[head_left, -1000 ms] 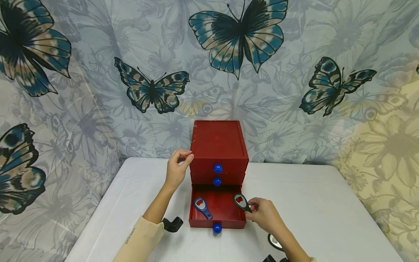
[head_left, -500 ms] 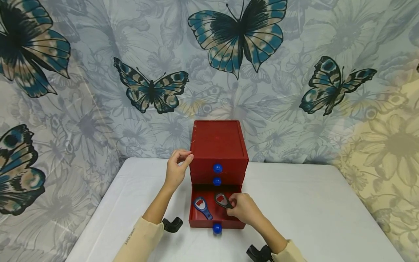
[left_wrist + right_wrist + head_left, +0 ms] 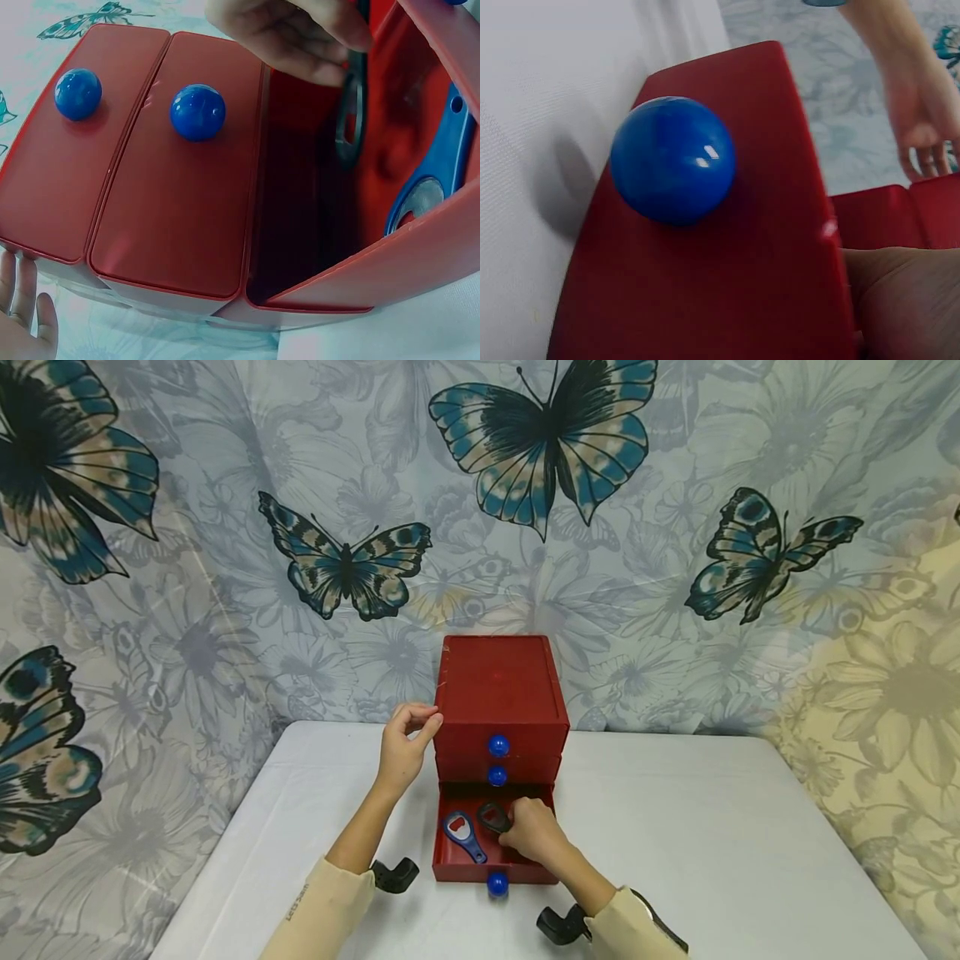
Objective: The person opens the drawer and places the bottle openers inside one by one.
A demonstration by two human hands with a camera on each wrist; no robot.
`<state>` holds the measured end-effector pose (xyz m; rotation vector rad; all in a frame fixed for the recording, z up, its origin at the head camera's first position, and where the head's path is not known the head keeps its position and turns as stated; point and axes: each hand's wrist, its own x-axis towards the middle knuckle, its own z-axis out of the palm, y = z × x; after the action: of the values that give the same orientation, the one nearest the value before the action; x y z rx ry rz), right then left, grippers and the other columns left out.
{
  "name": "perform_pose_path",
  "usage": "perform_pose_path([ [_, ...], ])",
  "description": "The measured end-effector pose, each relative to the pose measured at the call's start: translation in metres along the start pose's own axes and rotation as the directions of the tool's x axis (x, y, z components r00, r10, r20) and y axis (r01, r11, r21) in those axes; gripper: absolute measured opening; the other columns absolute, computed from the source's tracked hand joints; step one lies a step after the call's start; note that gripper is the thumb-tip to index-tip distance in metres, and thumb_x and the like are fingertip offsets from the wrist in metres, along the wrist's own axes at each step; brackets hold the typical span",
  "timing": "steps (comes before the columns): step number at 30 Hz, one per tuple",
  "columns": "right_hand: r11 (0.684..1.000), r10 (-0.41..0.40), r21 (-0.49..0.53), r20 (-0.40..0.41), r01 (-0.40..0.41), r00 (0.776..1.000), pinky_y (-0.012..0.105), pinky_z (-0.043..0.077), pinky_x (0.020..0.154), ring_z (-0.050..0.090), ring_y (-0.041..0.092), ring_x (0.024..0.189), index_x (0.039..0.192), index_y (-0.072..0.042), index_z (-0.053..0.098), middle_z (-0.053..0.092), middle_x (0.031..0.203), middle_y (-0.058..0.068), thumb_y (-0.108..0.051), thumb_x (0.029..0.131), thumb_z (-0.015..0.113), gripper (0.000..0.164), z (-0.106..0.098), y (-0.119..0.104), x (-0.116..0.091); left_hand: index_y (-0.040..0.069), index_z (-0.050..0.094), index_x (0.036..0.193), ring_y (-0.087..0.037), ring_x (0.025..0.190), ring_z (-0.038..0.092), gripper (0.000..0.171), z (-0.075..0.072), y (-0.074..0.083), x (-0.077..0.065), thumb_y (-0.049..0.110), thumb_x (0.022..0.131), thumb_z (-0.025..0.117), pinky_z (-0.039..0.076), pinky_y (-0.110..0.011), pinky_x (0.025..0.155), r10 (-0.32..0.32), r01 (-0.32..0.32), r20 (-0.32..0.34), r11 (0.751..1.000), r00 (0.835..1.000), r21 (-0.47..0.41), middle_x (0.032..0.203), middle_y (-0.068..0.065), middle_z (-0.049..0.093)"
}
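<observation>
A red drawer cabinet (image 3: 501, 681) stands on the table with its bottom drawer (image 3: 450, 870) pulled out. In that drawer lies a blue bottle opener (image 3: 462, 835), on the left side. My right hand (image 3: 536, 832) reaches into the drawer and pinches a black bottle opener (image 3: 492, 817) by its handle. In the left wrist view, the black opener (image 3: 349, 120) hangs tilted from the fingers, inside the drawer. My left hand (image 3: 403, 750) is at the cabinet's upper left side, fingertips right at its edge and fingers relaxed.
Blue round knobs sit on the top drawer (image 3: 498, 745), the shut middle drawer (image 3: 517, 768) and the open one. A dark-rimmed thing (image 3: 662, 923) shows partly behind the right sleeve. A butterfly-print cloth (image 3: 630, 677) hangs behind the white table (image 3: 675, 827).
My right hand has moved left and into the drawer with the black bottle opener, bringing it beside the blue one. The left hand has stayed at the cabinet.
</observation>
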<state>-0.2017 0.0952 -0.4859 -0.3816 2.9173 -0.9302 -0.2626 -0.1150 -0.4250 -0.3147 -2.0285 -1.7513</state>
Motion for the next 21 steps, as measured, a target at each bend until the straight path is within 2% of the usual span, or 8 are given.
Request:
perform_pose_path([
  [6,0.998,0.059,-0.037,0.003,-0.059,0.998,0.024,0.035,0.050,0.045,0.015,0.058,0.070,0.001,0.060,0.055,0.063,0.006,-0.009,0.070,0.085,0.026,0.009,-0.002,0.005,-0.004,0.067,0.103,-0.002,0.094,0.055,0.018,-0.001,-0.005,0.000,0.009,0.091,0.068,0.048,-0.016,0.083,0.030,-0.030,0.009,0.999,0.999,-0.016,0.109,-0.019,0.060],
  [12,0.994,0.098,-0.048,0.048,-0.095,0.994,0.027,0.043,0.051,0.050,0.017,0.057,0.079,0.005,0.065,0.063,0.071,0.010,-0.008,0.071,0.084,0.024,0.016,-0.002,0.006,-0.003,0.067,0.103,-0.004,0.095,0.055,0.019,-0.002,-0.006,0.000,0.012,0.091,0.068,0.048,-0.017,0.084,0.050,-0.049,0.016,0.999,0.999,-0.020,0.107,-0.019,0.060],
  [17,0.995,0.090,-0.044,0.058,-0.088,0.994,0.026,0.044,0.051,0.050,0.015,0.057,0.079,0.004,0.065,0.062,0.069,0.008,-0.011,0.070,0.085,0.027,0.016,-0.001,0.005,-0.004,0.067,0.103,-0.003,0.094,0.055,0.018,-0.002,-0.005,0.000,0.009,0.091,0.068,0.048,-0.016,0.084,0.036,-0.036,0.014,0.999,0.999,-0.018,0.108,-0.019,0.060],
  [21,0.996,0.083,-0.034,0.036,-0.082,0.996,0.023,0.037,0.047,0.046,0.014,0.053,0.069,-0.001,0.062,0.053,0.059,0.004,-0.013,0.072,0.085,0.026,0.012,0.000,0.003,-0.005,0.066,0.103,-0.001,0.094,0.054,0.017,-0.001,-0.002,0.000,0.006,0.091,0.067,0.047,-0.016,0.085,0.010,-0.010,0.009,1.000,1.000,-0.010,0.110,-0.020,0.060],
])
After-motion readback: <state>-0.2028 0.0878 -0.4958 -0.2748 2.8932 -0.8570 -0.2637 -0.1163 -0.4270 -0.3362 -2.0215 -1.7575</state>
